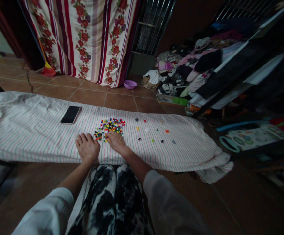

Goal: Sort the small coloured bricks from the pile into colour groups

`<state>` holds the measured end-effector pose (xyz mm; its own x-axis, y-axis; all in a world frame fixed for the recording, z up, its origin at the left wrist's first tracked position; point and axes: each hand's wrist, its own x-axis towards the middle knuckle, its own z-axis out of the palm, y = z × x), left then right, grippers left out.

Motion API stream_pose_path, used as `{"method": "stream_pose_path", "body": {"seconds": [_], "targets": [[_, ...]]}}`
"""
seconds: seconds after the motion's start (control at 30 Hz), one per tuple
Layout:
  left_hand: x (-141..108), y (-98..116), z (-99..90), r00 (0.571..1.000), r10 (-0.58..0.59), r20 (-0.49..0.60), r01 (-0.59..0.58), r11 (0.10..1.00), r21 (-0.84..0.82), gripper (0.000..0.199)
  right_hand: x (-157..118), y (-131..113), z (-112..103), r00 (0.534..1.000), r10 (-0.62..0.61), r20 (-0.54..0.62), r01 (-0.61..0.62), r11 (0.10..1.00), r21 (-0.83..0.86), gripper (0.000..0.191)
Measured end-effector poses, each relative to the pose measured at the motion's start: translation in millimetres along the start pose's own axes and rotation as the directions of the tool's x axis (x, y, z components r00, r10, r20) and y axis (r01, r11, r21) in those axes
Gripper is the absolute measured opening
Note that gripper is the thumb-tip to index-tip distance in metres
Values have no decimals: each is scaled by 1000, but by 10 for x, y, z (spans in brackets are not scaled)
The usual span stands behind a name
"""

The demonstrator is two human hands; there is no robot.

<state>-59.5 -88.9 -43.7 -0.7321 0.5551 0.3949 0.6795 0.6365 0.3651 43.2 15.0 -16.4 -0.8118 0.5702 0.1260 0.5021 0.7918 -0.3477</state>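
Note:
A pile of small colourful pieces (111, 124), like tiny building bricks, lies on a striped cloth (46, 140). My left hand (87, 147) rests on the cloth just left of the pile, its fingers spread and nothing in it. At the pile's near edge is my right hand (116, 141), fingers drawn together over the pieces; whatever they pinch is hidden. Right of it, single pieces are set apart in loose rows, among them a dark grey cross-shaped piece (136, 119), an orange piece (167, 131), a white piece (147, 130) and a lime green piece (152, 140).
A phone (70, 115) lies on the cloth at the left. Beyond, a purple basin (130, 85) and a red broom (49, 71) stand on the tiled floor by a floral curtain (83, 39). Heaped clothes (186, 68) fill the back right.

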Motion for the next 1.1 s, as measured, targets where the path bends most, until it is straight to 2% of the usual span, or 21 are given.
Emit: {"method": "stream_pose_path", "body": {"seconds": [0.37, 0.63, 0.77, 0.93, 1.1], "targets": [[-13, 8, -20, 999, 30, -28, -30, 1000, 2, 39, -62, -16, 5, 994, -61, -93, 62, 998, 1, 11], [-25, 9, -22, 998, 44, -42, -43, 999, 7, 39, -26, -37, -53, 993, -5, -115, 15, 996, 84, 13], [-30, 11, -21, 998, 42, -41, -42, 999, -11, 40, -75, -12, -86, 983, 21, -182, 3, 991, 134, 18], [-22, 11, -29, 998, 45, -45, -45, 999, 1, 40, -280, 181, -133, 938, 118, -326, -50, 976, 210, 22], [-17, 22, -61, 999, 48, -22, -47, 998, 45, 41, -689, 595, -166, 834, 226, -503, -101, 959, 264, 28]]}}
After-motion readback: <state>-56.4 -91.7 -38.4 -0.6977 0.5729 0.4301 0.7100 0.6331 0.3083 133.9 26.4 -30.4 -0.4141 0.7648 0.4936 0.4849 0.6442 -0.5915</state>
